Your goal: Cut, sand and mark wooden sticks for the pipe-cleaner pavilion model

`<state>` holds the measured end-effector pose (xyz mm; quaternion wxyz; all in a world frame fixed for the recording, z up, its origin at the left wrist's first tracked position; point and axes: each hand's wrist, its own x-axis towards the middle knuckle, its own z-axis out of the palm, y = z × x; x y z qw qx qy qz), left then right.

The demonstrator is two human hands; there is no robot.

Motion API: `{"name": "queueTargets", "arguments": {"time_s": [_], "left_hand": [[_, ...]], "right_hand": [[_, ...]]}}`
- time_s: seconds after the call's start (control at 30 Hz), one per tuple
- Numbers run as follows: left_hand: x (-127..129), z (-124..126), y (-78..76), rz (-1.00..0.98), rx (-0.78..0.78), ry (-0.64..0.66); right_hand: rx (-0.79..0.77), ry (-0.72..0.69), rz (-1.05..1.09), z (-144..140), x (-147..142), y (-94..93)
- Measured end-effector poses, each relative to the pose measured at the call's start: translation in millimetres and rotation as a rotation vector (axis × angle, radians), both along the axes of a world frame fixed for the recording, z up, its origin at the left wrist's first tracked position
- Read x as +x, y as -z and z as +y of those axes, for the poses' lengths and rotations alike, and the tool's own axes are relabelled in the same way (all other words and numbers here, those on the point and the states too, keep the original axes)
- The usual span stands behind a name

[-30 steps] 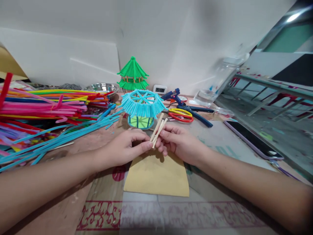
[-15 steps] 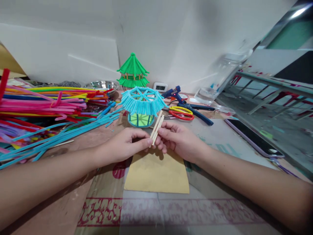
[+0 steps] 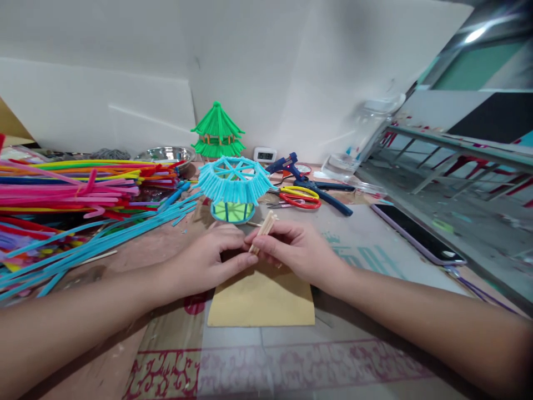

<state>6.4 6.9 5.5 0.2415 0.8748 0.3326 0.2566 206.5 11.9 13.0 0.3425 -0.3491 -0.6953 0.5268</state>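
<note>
Between my two hands is a small bundle of short pale wooden sticks [image 3: 266,225], tilted with the upper ends leaning right. My left hand [image 3: 222,250] pinches the lower ends between thumb and fingers. Thumb and fingers of my right hand [image 3: 293,247] close round the bundle from the other side. Below both hands lies a tan sheet [image 3: 262,303], its upper part covered by them. Just beyond the hands stands a blue pipe-cleaner pavilion roof [image 3: 235,180] on a round green base with dark posts [image 3: 233,212].
Behind stands a green pipe-cleaner pavilion [image 3: 219,130]. Colourful pipe cleaners [image 3: 70,194] are heaped on the left. A glue gun [image 3: 285,164], scissors [image 3: 300,197], pliers [image 3: 333,200] and a small digital clock [image 3: 265,154] lie beyond the hands; a phone [image 3: 416,233] is at right.
The sticks, earlier fanned apart, are now gathered into a tighter bundle. My right hand has closed in over them, nearer my left. The view has shifted slightly.
</note>
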Motion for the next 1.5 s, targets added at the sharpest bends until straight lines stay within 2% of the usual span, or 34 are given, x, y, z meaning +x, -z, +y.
{"name": "queueTargets", "arguments": {"time_s": [0.13,0.23,0.3,0.37,0.47,0.53,0.63,0.83,0.9,0.97,1.13,1.27,1.37,1.5], "left_hand": [[-0.9,2.0,2.8,-0.002,0.051,0.014],[-2.7,3.3,3.8,-0.001,0.006,-0.034],[-3.7,3.8,4.1,-0.005,-0.039,-0.093],[-4.0,4.0,4.3,-0.011,-0.086,-0.146],[-3.2,4.1,4.1,-0.021,-0.134,-0.179],[-2.6,4.1,3.9,-0.023,-0.143,-0.181],[-2.6,4.5,4.9,-0.042,-0.168,-0.183],[-4.1,5.2,9.8,-0.063,-0.215,-0.173],[-4.3,5.1,10.2,-0.07,-0.225,-0.174],[-4.1,4.6,9.6,-0.076,-0.232,-0.179],[-2.6,2.1,3.9,-0.068,-0.218,-0.191],[-1.4,0.8,-0.4,-0.073,-0.184,-0.178],[-1.3,0.9,-1.3,-0.064,-0.154,-0.173],[-1.8,1.9,-0.6,-0.069,-0.154,-0.168]], "right_hand": [[0.193,-0.041,-0.093,-2.0,0.3,-7.6],[0.276,-0.075,-0.272,8.0,11.8,-24.7],[0.398,-0.012,-0.417,19.6,26.0,-40.5],[0.536,0.107,-0.598,31.6,42.1,-55.3],[0.57,0.137,-0.892,43.7,60.3,-67.3],[0.542,0.103,-1.048,46.4,65.0,-66.3],[0.585,0.084,-1.186,46.9,63.1,-54.2],[0.594,0.083,-1.19,56.3,59.7,-28.0],[0.587,0.075,-1.149,59.1,60.8,-28.2],[0.514,0.04,-1.0,58.6,60.2,-32.5],[-0.042,-0.249,-0.288,43.5,43.8,-38.9],[-0.369,-0.28,0.179,29.2,26.8,-25.8],[-0.483,-0.276,0.316,24.7,21.4,-13.5],[-0.512,-0.283,0.362,26.0,21.5,-5.5]]}}
